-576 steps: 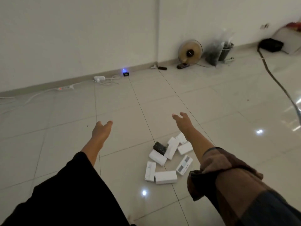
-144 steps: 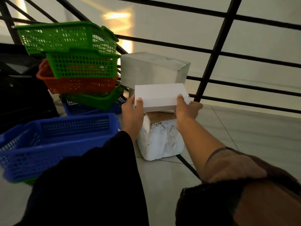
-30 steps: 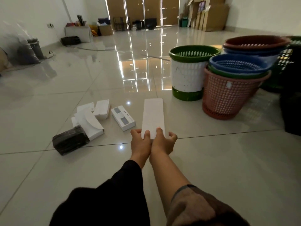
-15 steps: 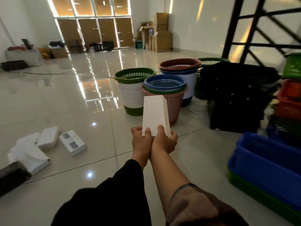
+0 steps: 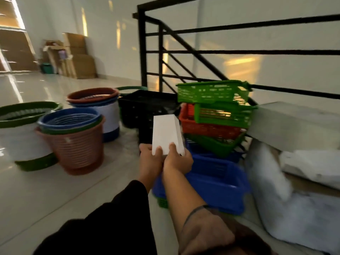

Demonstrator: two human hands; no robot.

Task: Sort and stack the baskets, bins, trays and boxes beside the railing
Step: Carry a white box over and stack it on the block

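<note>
1. The biggest thing near me is the leaning stack of rectangular baskets point(image 5: 219, 115) against the railing point(image 5: 239, 52): green on top, orange and green under it, each sitting crooked on the next. If I swing the white box point(image 5: 166, 134) too close on the way past, I think a nudge could tip the top green one off.

2. The grey box point(image 5: 298, 126) on the right rests on a white foam block point(image 5: 303, 205) with ragged edges. I judge that is where small boxes get stacked; a careless set-down on that pile could shift it or let the new box slide off.

3. The blue tray point(image 5: 217, 181) lies on the floor right below my forearms. Stepping forward without looking, I could kick it or trip.

4. The round bins point(image 5: 73, 137) stand nested on the left, well apart from my path; little risk there unless I turn wide.

5. The white box is up in front of me, held only at its near end. My left hand point(image 5: 150, 162) and right hand point(image 5: 177, 160) sit side by side, thumbs on top, fingers clamped round that end. With the far end unsupported, I reckon it could droop or twist out of my hold if I move fast. The view is blurred, so I cannot judge the hold more finely.
</note>
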